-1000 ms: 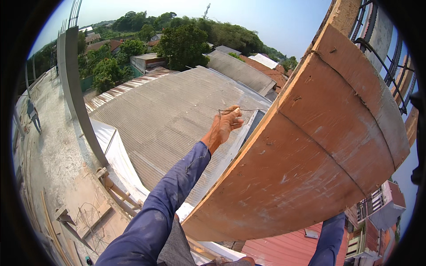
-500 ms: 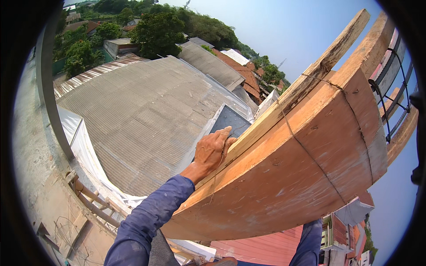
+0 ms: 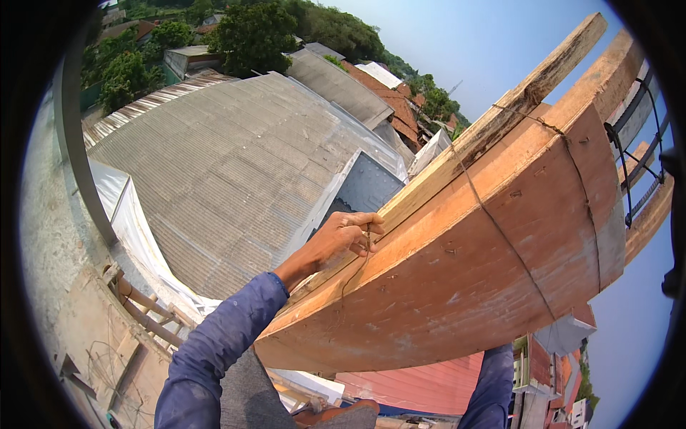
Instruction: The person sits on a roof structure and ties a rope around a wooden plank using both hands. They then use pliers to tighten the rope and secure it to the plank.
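Note:
A tall plywood formwork box (image 3: 429,279), orange-brown on its broad face, leans across the view. Along its upper left edge run wooden battens (image 3: 493,146), bound by loops of thin wire (image 3: 493,214). At the near part of that edge, my left hand (image 3: 332,242) pinches a length of tie wire (image 3: 344,289) between its fingers. The tail of this wire hangs down over the plywood face. My right forearm, in a blue sleeve (image 3: 489,386), goes up behind the box's lower edge, and the panel hides my right hand.
Steel reinforcing bars (image 3: 632,154) stick out of the box's top. At left, a concrete ledge (image 3: 46,207) and a grey upright (image 3: 73,154) stand beside bamboo poles (image 3: 139,300). Far below lie a corrugated grey roof (image 3: 214,164) and a red roof (image 3: 411,386).
My left hand has turned and its fingers have curled in, from lying over the batten's edge to pinching the wire. The view has shifted slightly; my right forearm stays behind the box.

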Available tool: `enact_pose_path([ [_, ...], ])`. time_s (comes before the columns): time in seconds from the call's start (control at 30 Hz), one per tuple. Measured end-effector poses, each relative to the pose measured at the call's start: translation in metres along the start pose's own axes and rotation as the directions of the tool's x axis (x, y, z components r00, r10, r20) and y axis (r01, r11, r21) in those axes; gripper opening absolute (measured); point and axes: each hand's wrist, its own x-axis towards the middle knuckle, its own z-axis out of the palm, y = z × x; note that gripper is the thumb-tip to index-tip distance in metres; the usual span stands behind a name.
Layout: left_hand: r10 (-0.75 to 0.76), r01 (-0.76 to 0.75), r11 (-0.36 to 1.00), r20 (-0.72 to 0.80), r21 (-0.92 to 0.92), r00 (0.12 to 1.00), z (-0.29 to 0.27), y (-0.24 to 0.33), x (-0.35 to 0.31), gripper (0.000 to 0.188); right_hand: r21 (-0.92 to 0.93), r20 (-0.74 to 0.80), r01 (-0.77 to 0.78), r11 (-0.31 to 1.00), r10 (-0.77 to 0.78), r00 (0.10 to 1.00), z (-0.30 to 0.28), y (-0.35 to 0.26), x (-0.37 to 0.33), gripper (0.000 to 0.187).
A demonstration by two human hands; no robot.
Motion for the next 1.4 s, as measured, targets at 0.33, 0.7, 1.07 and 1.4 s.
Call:
enact_pose_path([
  [0.33, -0.344, 0.345, 0.938, -0.141, -0.016, 0.928, 0.012, 0.029, -0.026, 0.037, 0.017, 0.014, -0.014, 1.0, 0.013, 1.0, -0.008, 0.004, -0.006, 0.024],
  [0.7, 0.018, 0.191, 0.778, -0.326, 0.599, 0.945, -0.043, 0.046, -0.015, 0.037, 0.052, 0.049, -0.018, 0.998, 0.016, 0.999, -0.016, 0.005, -0.008, 0.024],
  [1.07, -0.013, 0.157, 0.755, -0.225, 0.637, 0.974, -0.083, 0.082, 0.001, 0.031, 0.231, 0.211, -0.086, 0.969, 0.036, 0.977, -0.046, 0.014, -0.023, 0.023],
  [1.4, 0.081, 0.089, 0.538, -0.157, 0.838, 0.984, -0.088, 0.101, 0.005, 0.034, 0.431, 0.103, -0.165, 0.887, 0.133, 0.986, -0.157, 0.047, -0.119, 0.022],
])
